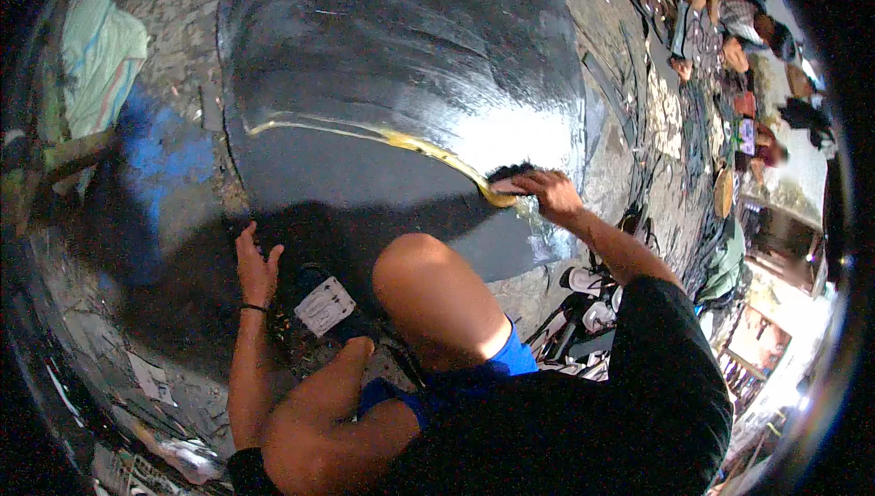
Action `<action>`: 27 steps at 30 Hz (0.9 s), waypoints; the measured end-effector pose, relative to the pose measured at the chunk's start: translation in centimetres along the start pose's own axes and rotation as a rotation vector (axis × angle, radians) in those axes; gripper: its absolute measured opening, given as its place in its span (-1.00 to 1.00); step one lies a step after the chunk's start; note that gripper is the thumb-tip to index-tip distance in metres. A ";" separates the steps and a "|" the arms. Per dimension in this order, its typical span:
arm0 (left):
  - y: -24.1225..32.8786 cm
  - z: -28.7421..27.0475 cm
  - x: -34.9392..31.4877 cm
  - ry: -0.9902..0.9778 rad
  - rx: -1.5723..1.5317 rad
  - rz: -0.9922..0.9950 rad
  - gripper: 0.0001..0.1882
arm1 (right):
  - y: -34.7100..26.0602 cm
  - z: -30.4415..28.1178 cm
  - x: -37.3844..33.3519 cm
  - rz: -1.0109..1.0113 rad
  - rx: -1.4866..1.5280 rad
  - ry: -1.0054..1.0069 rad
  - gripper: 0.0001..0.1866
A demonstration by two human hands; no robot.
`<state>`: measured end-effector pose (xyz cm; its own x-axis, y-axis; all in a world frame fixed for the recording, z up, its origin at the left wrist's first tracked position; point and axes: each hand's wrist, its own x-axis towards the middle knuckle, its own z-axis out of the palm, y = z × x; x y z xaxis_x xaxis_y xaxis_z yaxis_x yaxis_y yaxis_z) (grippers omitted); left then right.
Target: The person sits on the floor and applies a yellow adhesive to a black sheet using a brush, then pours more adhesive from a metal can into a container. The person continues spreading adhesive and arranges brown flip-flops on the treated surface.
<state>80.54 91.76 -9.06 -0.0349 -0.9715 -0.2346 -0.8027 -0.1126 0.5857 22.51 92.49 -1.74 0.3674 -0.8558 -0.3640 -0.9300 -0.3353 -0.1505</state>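
Over dark sheet [365, 172]: brush [509, 186] clasped in right grip [554, 193], protruding leftward; yellow streak [417, 144] at its edge; left grip [258, 268] released.

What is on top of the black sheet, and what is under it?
A yellowish streak crosses the black sheet to a small pale-and-black piece in the right hand. Rough grey floor shows beside the sheet, but what lies directly beneath is covered.

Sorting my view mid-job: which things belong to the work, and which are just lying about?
In use:
- dark sheet
- yellowish liquid in a line across it
- small pale piece in the right hand

Apparently lying about:
- pale green sack, left
- black-and-white pile, right of the knee
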 end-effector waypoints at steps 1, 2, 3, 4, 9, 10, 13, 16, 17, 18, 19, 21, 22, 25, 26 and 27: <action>0.8 0.3 0.0 -0.029 0.002 -0.045 -0.34 | 0.7 1.5 -3.9 0.090 0.020 -0.045 -0.40; -0.1 0.4 -0.4 0.008 0.046 0.020 -0.34 | 0.6 1.8 -6.2 0.075 0.072 -0.075 -0.39; -1.8 0.9 -0.3 0.065 0.084 0.088 -0.33 | 0.4 2.8 -8.3 0.158 0.137 -0.128 -0.39; -2.7 1.3 -0.9 0.108 0.121 0.144 -0.33 | -1.4 3.4 -9.4 0.389 0.250 -0.195 -0.45; -0.4 1.3 -0.7 0.050 0.048 -0.028 -0.33 | -7.1 5.2 -3.1 0.700 0.426 0.244 -0.39; 0.0 1.7 -0.5 0.055 0.041 -0.029 -0.33 | -8.2 3.1 0.4 0.730 0.488 0.263 -0.41; 1.1 1.5 0.7 0.054 0.004 -0.038 -0.32 | -9.9 2.0 10.1 0.552 0.516 0.349 -0.50; -1.6 0.7 -1.0 0.137 -0.053 -0.045 -0.32 | -17.5 -0.7 18.5 0.476 0.511 0.227 -0.61; -1.8 0.8 -1.4 0.194 -0.114 -0.042 -0.32 | -19.5 -1.0 20.6 0.428 0.501 0.219 -0.62; -1.5 1.2 -1.9 0.240 -0.181 -0.033 -0.32 | -20.9 -1.2 22.2 0.392 0.485 0.207 -0.64; -1.0 1.3 -2.2 0.263 -0.173 -0.063 -0.38 | -22.0 -1.5 23.9 0.358 0.470 0.201 -0.65; 0.6 1.9 -2.3 0.322 -0.163 -0.125 -0.49 | -23.3 -2.7 27.6 0.334 0.399 0.212 -0.66; 1.8 1.3 -2.2 0.227 -0.222 -0.175 -0.55 | -23.5 -3.2 29.3 0.333 0.358 0.218 -0.67; 4.1 -1.2 -3.4 0.073 -0.395 -0.260 -0.66 | -25.4 -6.1 33.6 0.119 0.212 0.150 -0.66; 4.0 -1.0 -4.2 0.103 -0.455 -0.236 -0.67 | -26.7 -6.8 34.4 -0.030 0.157 0.135 -0.65; 4.0 -0.9 -4.6 0.125 -0.515 -0.204 -0.67 | -27.8 -7.4 35.1 -0.169 0.100 0.120 -0.64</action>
<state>77.98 95.62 -4.94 0.1860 -0.9331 -0.3078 -0.3902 -0.3576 0.8484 61.20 68.87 -3.53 0.5089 -0.8336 -0.2147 -0.8479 -0.4422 -0.2925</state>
